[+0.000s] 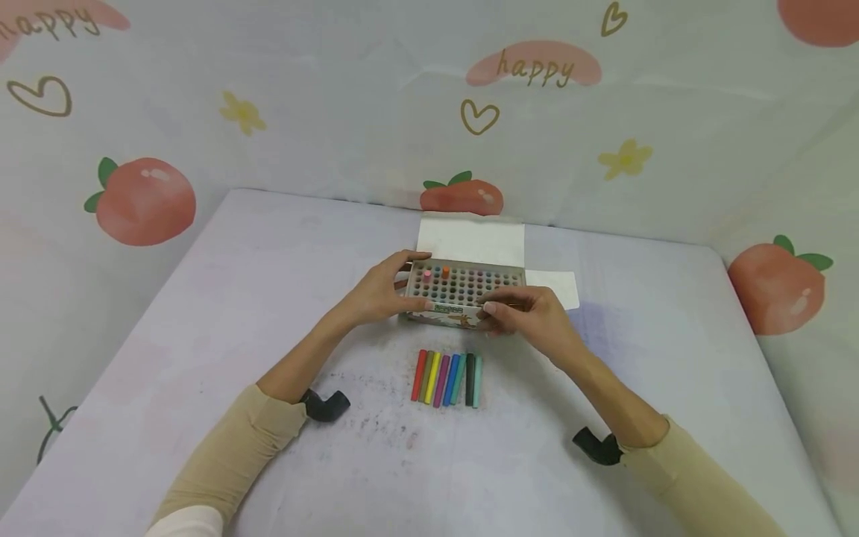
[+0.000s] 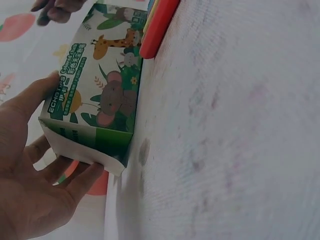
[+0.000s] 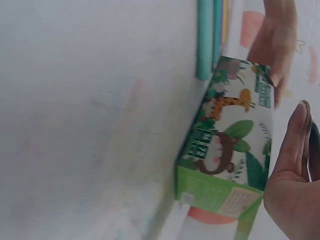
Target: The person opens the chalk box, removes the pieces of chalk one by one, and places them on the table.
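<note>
An opened chalk box printed with cartoon animals stands on the table, its top showing rows of chalk ends in round holes. A pink chalk and an orange chalk stick up near its left side. My left hand grips the box's left end, thumb at the front edge and fingers around the end flap. Over the box's front right part, my right hand pinches a dark chalk stick, mostly hidden by the fingers. Several loose chalk sticks lie side by side in front of the box.
The box's white lid is folded back, and a white side flap sticks out right. Black curved pieces sit by both forearms. A printed cloth backdrop rises behind the white table, which bears chalk smudges.
</note>
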